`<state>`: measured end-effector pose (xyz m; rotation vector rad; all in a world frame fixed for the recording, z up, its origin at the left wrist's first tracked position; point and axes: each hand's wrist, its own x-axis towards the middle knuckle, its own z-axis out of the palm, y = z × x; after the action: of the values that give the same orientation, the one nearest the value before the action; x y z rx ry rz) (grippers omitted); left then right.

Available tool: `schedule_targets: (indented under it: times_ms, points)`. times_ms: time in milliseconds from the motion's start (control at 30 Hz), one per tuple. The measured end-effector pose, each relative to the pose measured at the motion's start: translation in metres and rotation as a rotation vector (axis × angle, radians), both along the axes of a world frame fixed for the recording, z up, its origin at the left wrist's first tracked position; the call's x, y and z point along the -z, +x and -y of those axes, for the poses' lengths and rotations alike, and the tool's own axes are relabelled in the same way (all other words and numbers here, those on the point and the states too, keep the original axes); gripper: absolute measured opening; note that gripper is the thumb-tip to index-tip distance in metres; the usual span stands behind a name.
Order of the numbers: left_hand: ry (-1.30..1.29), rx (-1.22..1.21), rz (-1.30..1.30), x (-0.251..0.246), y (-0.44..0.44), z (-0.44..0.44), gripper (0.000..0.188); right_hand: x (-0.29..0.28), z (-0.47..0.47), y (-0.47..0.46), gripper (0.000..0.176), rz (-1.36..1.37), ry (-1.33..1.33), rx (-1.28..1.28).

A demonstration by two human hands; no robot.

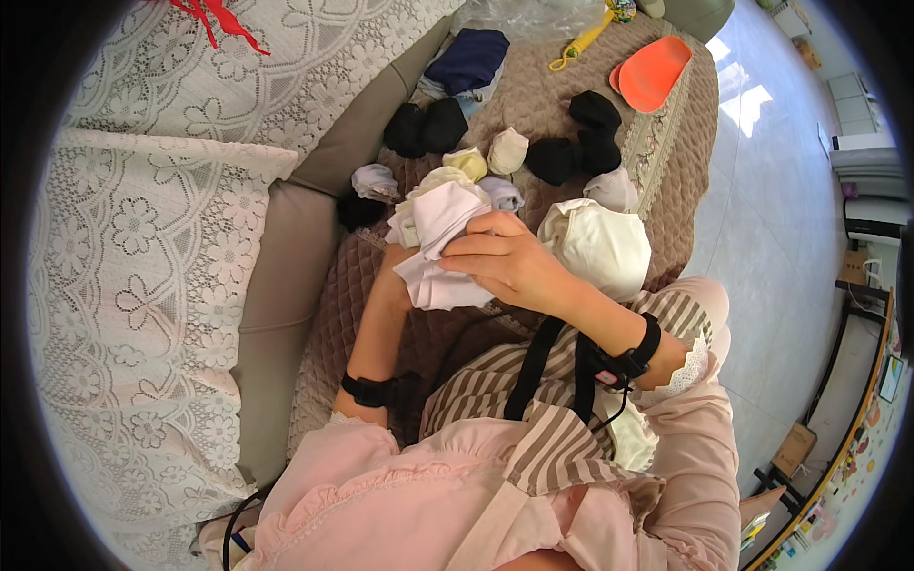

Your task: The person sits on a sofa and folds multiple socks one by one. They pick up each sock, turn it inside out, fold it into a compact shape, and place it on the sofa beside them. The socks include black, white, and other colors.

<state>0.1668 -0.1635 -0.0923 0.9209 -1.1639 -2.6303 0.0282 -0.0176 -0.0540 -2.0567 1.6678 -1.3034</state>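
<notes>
Pale pinkish-white cloth [446, 214], partly folded, is between my hands above the quilted sofa cover. My right hand [503, 257] pinches its right side between thumb and fingers. My left hand [402, 246] is beneath the bundle, its fingers hidden by the fabric. A cream cloth bundle [594, 246] lies just right of my right hand, partly on the striped apron. Beyond the held cloth are a rolled yellow cloth [465, 164], a cream one [508, 150], a greyish one [502, 194] and a white one [375, 183].
Black rolled bundles [426, 128] and more black ones [577, 146] lie farther off. Behind them are folded navy cloth [469, 60], clear plastic [532, 20], a yellow-handled item [589, 41] and an orange scoop-like object [653, 75]. White lace [164, 300] covers the sofa's left side.
</notes>
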Motion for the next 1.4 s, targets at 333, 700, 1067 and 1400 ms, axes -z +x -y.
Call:
schedule_targets:
  times_ms: [333, 700, 1067, 1400]
  points:
    - [0.290, -0.144, -0.375, -0.019, -0.059, -0.108, 0.049, -0.072, -0.077, -0.022, 0.050, 0.219, 0.258, 0.626]
    - [0.445, 0.137, -0.359, -0.091, -0.089, -0.233, 0.077, -0.100, -0.206, -0.016, 0.056, 0.071, 0.001, 0.863]
    - [0.397, 0.258, -0.518, -0.089, -0.081, -0.207, 0.095, -0.093, -0.205, -0.020, 0.094, 0.922, 0.132, 0.815]
    - [-0.238, 0.263, -0.451, -0.092, -0.073, -0.171, 0.088, -0.083, -0.175, -0.020, 0.079, 0.921, 0.078, 0.621]
